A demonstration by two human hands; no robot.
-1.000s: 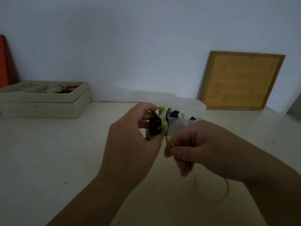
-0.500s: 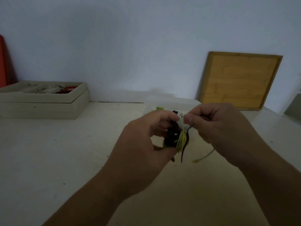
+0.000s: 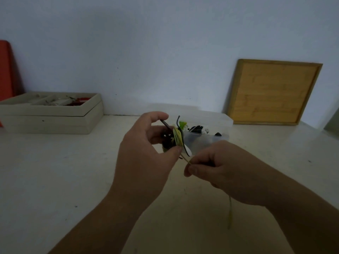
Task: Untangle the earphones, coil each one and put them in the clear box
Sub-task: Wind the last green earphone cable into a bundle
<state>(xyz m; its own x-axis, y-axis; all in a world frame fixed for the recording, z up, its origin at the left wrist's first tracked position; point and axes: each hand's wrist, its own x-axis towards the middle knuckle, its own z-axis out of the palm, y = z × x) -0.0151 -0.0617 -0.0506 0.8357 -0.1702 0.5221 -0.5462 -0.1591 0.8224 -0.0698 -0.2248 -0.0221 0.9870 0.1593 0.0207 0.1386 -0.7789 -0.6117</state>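
Observation:
My left hand point(image 3: 145, 153) holds a small coiled bundle of earphones point(image 3: 174, 138), dark cord wrapped round with yellow-green cord, between thumb and fingers. My right hand point(image 3: 216, 167) pinches the yellow-green cable end point(image 3: 189, 161) just below and right of the bundle; the loose tail point(image 3: 229, 213) hangs below that hand. Behind the bundle sits the clear box point(image 3: 211, 142) on the table, with black, white and green earphones point(image 3: 197, 129) inside it.
A beige tray point(image 3: 55, 121) with small items stands at the back left, a red object point(image 3: 6, 70) behind it. A wooden board point(image 3: 273, 92) leans on the wall at the back right. The pale table point(image 3: 55, 180) spreads around my arms.
My right hand has dropped from above the bundle to below and right of it, carrying the yellow-green cable round the coil. My left hand kept its hold on the bundle.

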